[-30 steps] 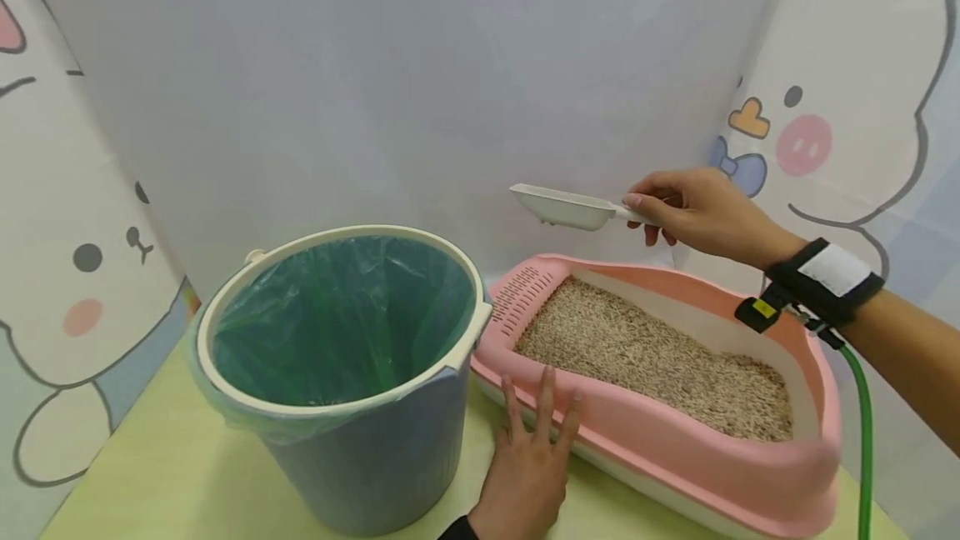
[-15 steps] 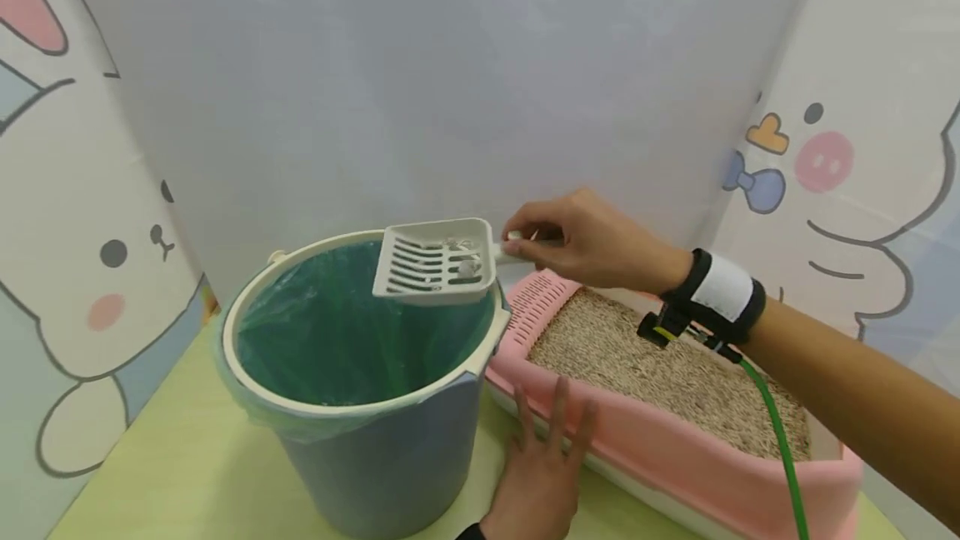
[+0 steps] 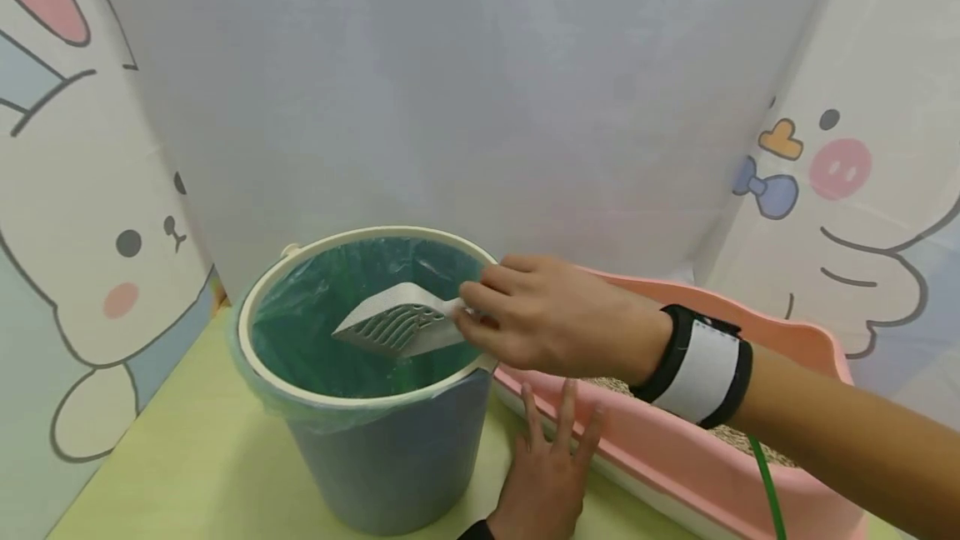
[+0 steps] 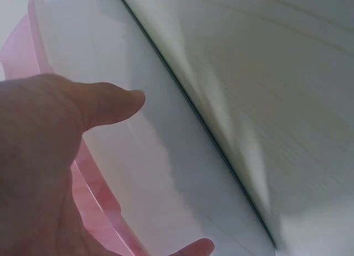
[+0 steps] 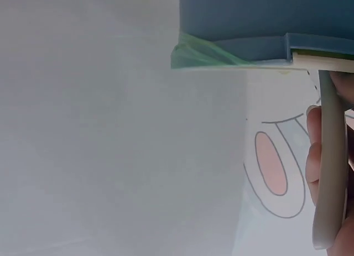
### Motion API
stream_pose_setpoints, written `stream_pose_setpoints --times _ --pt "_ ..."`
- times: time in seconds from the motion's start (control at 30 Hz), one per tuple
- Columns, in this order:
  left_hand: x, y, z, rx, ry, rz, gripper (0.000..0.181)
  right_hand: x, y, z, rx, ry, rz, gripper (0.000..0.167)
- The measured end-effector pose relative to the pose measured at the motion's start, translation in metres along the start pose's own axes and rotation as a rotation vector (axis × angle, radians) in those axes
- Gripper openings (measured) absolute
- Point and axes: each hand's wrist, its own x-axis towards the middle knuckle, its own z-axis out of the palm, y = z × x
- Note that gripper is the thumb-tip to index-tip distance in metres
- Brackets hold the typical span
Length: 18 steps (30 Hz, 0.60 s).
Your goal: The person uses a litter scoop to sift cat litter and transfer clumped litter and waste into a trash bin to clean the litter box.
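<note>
My right hand grips the handle of a white slotted litter scoop, whose handle also shows in the right wrist view. The scoop's head is tipped over on its side inside the mouth of a blue-grey bucket, lined with a green plastic bag. Small bits appear just below the scoop. With fingers spread, my left hand rests against the near side of a pink and white litter box. In the left wrist view, the left hand lies along the box's wall.
Beige pellet litter lies in the box, mostly hidden by my right arm. Bucket and box stand side by side on a yellow-green table. A pale curtain with cartoon animals hangs behind. A green cable trails from my right wrist.
My right hand has carried the scoop left from above the litter box to the bucket, lowered it and turned it over. Clumps seen on the scoop are gone from view. The left hand stays put.
</note>
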Motion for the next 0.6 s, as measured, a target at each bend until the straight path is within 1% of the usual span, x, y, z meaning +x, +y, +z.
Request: stream_pose_setpoints --times 0.07,0.17,0.27,0.33,0.4,0.47,0.53,0.6 --pt "0.000 0.000 0.001 0.017 0.016 0.013 0.128 0.000 -0.001 -0.002 -0.078 0.011 -0.036 0.024" --pt "0.000 -0.001 0.001 0.034 0.018 0.028 0.128 -0.001 -0.003 -0.002 -0.147 0.034 -0.067 0.020" --pt "0.000 -0.001 0.001 0.057 0.022 0.031 0.125 -0.003 -0.003 0.000 -0.186 0.053 -0.069 0.018" --pt "0.000 0.000 0.001 0.074 0.024 0.024 0.120 -0.004 -0.001 0.001 -0.178 0.076 -0.051 0.017" --pt "0.000 0.001 0.000 0.090 0.004 0.013 0.115 -0.005 0.001 0.002 -0.162 0.109 -0.027 0.017" --pt "0.000 0.002 0.000 0.088 -0.031 0.005 0.113 -0.008 0.002 0.002 -0.141 0.147 -0.003 0.021" --pt "0.000 0.003 0.000 0.070 -0.066 0.000 0.111 -0.011 0.003 0.001 -0.127 0.175 0.016 0.026" --pt "0.001 0.003 -0.001 0.048 -0.113 -0.002 0.113 -0.014 0.004 0.000 -0.116 0.190 0.030 0.029"
